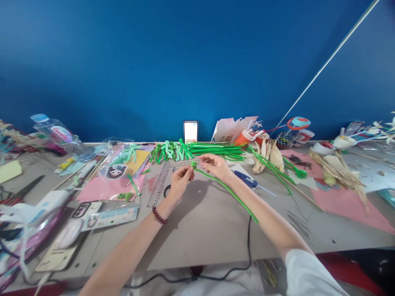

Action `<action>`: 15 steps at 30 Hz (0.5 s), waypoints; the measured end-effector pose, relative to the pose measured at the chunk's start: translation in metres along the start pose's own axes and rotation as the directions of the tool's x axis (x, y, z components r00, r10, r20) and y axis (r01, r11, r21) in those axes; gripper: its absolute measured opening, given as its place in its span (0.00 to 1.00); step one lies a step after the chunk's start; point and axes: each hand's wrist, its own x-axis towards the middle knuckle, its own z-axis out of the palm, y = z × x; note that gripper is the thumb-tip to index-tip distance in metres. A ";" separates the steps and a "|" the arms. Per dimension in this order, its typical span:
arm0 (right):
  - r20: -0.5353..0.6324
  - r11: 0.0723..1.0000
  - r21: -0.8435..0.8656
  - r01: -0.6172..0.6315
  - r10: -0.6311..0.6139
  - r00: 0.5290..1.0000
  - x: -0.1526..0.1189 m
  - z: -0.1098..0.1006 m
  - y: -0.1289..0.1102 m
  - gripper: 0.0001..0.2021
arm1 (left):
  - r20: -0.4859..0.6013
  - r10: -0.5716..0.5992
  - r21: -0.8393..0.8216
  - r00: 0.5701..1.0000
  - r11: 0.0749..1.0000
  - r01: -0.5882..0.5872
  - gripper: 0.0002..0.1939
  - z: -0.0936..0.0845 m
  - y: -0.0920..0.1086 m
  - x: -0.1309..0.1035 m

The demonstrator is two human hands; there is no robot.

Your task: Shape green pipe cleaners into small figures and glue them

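Note:
A green pipe cleaner (230, 189) has one end wound into a small coil. My left hand (182, 179) pinches it by that coil between thumb and fingertips, just above the table. From there its long tail slopes down to the right, passing below my right wrist. My right hand (217, 166) hovers right beside the coil, fingers curved and thumb apart, with nothing visible between them. Behind both hands lie a bundle of straight green pipe cleaners (219, 151) and several twisted green pieces (169, 150).
A blue glue gun (246, 179) lies right of my right hand. A clear ruler (159, 185) and a plastic bag (119, 172) are on the left. A phone (190, 131) leans on the blue wall, near an orange cup (242, 138). A black cable (249, 242) crosses the front edge.

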 end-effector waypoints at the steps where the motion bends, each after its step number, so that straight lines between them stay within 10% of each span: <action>1: -0.010 0.994 -0.080 0.074 -0.076 0.997 -0.002 -0.001 -0.005 0.14 | 0.006 0.012 0.027 1.000 1.000 -0.012 0.15 0.000 0.001 -0.001; 7: 0.177 0.755 -0.475 0.452 -0.420 0.890 -0.015 0.002 -0.022 0.10 | 0.088 0.084 0.181 0.993 0.979 -0.098 0.14 0.004 0.007 -0.011; 15: 0.283 0.587 -0.632 0.506 -0.433 0.856 -0.016 -0.001 -0.021 0.09 | 0.131 0.060 0.188 0.990 0.978 -0.084 0.17 0.006 0.006 -0.013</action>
